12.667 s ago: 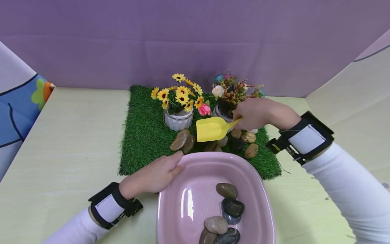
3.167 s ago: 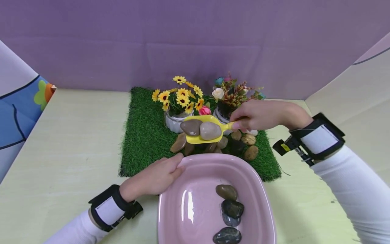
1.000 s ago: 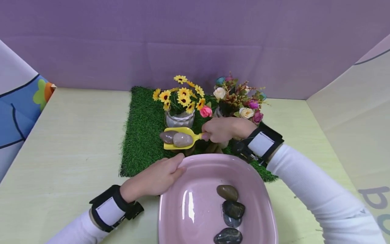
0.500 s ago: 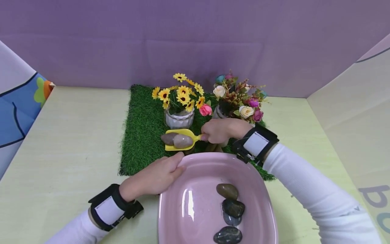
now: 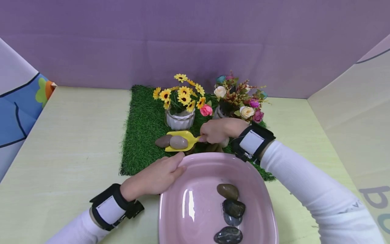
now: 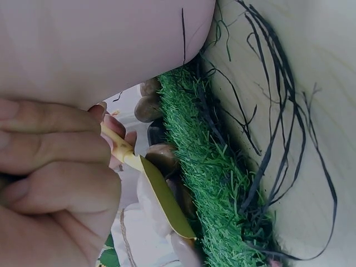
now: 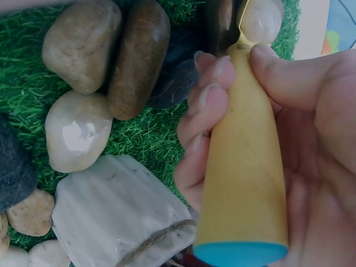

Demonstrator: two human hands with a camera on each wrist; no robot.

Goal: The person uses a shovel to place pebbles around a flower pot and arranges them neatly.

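Note:
My right hand (image 5: 220,130) grips the handle of a yellow scoop (image 5: 191,138), low over the left part of the green turf mat (image 5: 137,135). A pale smooth stone (image 5: 178,142) lies in the scoop. Ahead of it, a grey-brown stone (image 5: 163,141) pokes out past the front lip. In the left wrist view the tip of the scoop (image 6: 167,203) is down at the turf. The right wrist view shows fingers and thumb wrapped around the yellow handle (image 7: 242,178) with its blue end. My left hand (image 5: 155,174) holds the far left corner of a pink basin (image 5: 213,157).
Several dark stones (image 5: 228,234) lie in the basin. Behind the scoop stands a white pot (image 5: 180,121) of yellow flowers; a second pot with mixed flowers (image 5: 237,96) is to its right. More stones (image 7: 83,44) lie on the turf near my right hand.
Earlier the scoop was bare and both its stones were in the basin. With them aboard, it has moved left and down to the turf, and the stones have slid toward its lip.

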